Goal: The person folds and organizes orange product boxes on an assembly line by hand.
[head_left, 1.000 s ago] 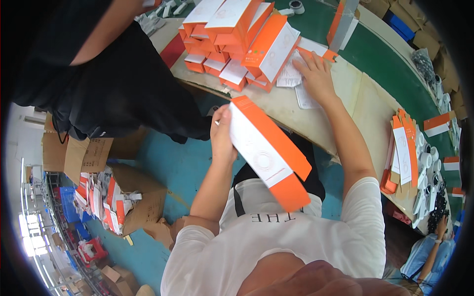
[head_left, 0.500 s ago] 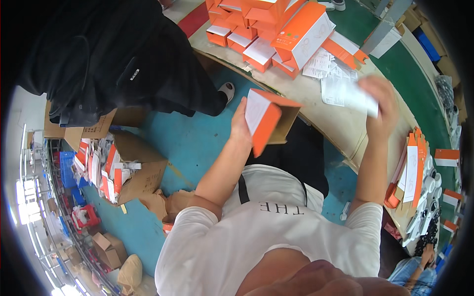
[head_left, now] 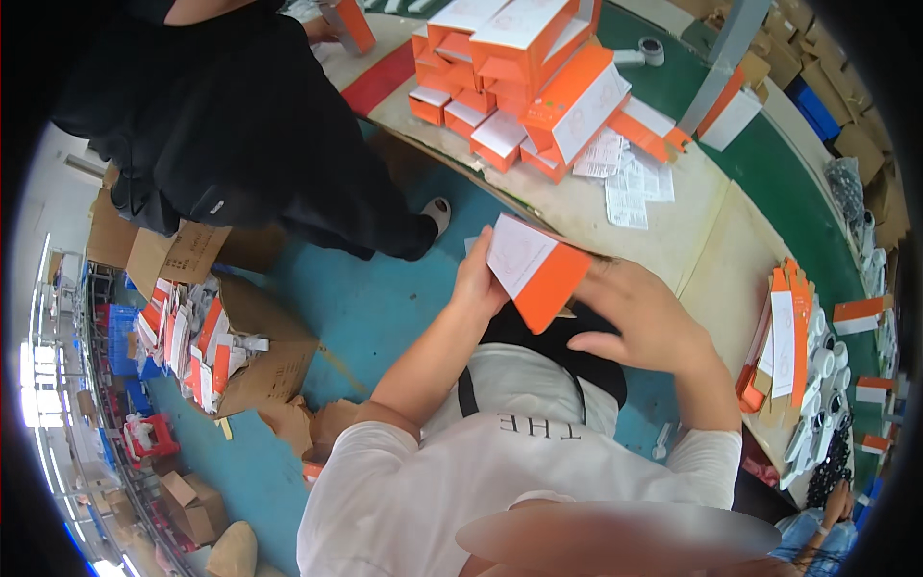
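Observation:
An orange and white carton (head_left: 540,271) is tilted over my lap, with my left hand (head_left: 478,279) wrapped round its left side. My right hand (head_left: 639,317) is beside the carton's right end, its thumb apart from the stretched fingers. Some of those fingertips pass behind or into the carton's end, so I cannot tell whether they touch it. No sheet of paper shows in the right hand. Printed leaflets (head_left: 630,188) lie on the worktable (head_left: 707,226) beyond, close to a stack of orange and white cartons (head_left: 519,48).
Flattened cartons (head_left: 784,337) and white parts (head_left: 817,389) lie at the table's right. A person in black (head_left: 231,135) stands at the far left. A large cardboard box (head_left: 264,337) full of packaging sits on the blue floor. A metal post (head_left: 726,62) rises at the back.
My right hand has come from above the leaflets to the carton's end; the white sheet it held is out of sight. The carton has turned, hiding its open end.

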`<control>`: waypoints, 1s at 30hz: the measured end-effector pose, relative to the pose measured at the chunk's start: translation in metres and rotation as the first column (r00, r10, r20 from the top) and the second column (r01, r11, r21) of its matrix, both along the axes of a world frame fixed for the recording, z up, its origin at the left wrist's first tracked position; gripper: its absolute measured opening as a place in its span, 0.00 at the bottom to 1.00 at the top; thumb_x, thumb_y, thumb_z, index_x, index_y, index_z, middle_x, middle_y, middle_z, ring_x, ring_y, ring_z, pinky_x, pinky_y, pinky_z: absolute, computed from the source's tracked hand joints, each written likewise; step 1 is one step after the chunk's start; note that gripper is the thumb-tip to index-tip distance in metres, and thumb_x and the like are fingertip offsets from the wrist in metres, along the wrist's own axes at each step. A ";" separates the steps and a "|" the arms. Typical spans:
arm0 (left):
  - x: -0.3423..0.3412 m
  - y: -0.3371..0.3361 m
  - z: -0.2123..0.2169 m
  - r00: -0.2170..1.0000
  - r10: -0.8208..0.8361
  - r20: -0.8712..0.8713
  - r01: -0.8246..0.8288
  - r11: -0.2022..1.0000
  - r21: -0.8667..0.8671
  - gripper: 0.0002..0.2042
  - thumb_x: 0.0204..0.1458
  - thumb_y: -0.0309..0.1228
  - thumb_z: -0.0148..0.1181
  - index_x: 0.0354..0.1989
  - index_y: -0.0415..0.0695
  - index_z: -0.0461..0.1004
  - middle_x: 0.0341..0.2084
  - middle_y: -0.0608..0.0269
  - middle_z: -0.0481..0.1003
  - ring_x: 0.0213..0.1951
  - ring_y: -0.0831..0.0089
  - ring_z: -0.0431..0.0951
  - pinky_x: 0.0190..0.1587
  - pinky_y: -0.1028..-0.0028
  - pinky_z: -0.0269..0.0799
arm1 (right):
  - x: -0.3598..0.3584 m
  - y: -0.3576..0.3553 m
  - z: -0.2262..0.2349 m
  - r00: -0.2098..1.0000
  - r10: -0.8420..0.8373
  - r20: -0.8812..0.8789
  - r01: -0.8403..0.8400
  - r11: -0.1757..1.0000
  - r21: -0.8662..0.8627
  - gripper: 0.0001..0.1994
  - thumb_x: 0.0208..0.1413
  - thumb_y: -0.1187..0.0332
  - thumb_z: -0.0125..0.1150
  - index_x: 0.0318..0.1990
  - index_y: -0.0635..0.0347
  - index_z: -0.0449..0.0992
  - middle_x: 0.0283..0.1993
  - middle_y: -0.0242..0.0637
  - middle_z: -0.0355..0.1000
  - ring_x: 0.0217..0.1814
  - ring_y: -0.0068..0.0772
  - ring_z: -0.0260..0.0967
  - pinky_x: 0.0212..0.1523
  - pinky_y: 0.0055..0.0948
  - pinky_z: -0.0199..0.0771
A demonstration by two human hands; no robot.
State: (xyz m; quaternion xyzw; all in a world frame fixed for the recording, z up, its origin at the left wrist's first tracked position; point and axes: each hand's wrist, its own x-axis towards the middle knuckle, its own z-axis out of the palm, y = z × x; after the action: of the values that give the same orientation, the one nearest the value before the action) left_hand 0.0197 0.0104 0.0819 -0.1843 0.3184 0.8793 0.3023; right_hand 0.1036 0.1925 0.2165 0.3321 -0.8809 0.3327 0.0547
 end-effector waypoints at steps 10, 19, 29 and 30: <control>0.017 -0.019 0.059 -0.361 -0.669 -0.650 -0.789 0.590 -0.169 0.32 0.32 0.39 0.72 0.51 0.54 0.68 0.57 0.49 0.55 0.56 0.46 0.61 0.51 0.57 0.63 | -0.026 0.049 0.018 0.771 -0.443 0.457 0.633 0.612 -0.474 0.15 0.50 0.70 0.59 0.44 0.62 0.66 0.36 0.32 0.70 0.31 0.24 0.69 0.25 0.24 0.70; -0.076 -0.001 0.143 -0.353 -0.635 -0.687 -0.908 0.409 0.089 0.26 0.31 0.28 0.68 0.46 0.47 0.72 0.48 0.47 0.65 0.53 0.50 0.63 0.54 0.59 0.59 | -0.007 0.073 0.037 0.619 -0.705 -0.347 0.606 0.709 -0.359 0.24 0.48 0.72 0.57 0.56 0.57 0.64 0.62 0.42 0.57 0.65 0.41 0.52 0.60 0.35 0.54; -0.194 0.033 0.199 0.208 -0.747 -0.632 -0.946 0.009 -0.323 0.31 0.46 0.55 0.55 0.52 0.42 0.67 0.51 0.48 0.65 0.55 0.55 0.62 0.56 0.60 0.57 | 0.142 0.221 -0.105 -0.184 -0.873 -0.452 0.817 -0.391 0.423 0.26 0.53 0.62 0.54 0.59 0.58 0.59 0.63 0.43 0.55 0.65 0.49 0.50 0.60 0.48 0.52; -0.193 0.034 0.195 0.131 -0.770 -0.625 -0.990 -0.074 -0.116 0.32 0.47 0.56 0.54 0.54 0.44 0.66 0.52 0.48 0.64 0.56 0.55 0.61 0.57 0.57 0.55 | 0.149 0.222 -0.107 -0.134 -0.890 -0.435 0.854 -0.326 0.404 0.25 0.54 0.63 0.51 0.59 0.58 0.59 0.63 0.43 0.55 0.65 0.48 0.51 0.60 0.48 0.51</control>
State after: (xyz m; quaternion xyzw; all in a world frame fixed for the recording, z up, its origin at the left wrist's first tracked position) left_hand -0.1730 0.0446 0.2772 0.2227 0.8543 0.1885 -0.4302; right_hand 0.2528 0.4148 0.1093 -0.4628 -0.8657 -0.1131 0.1533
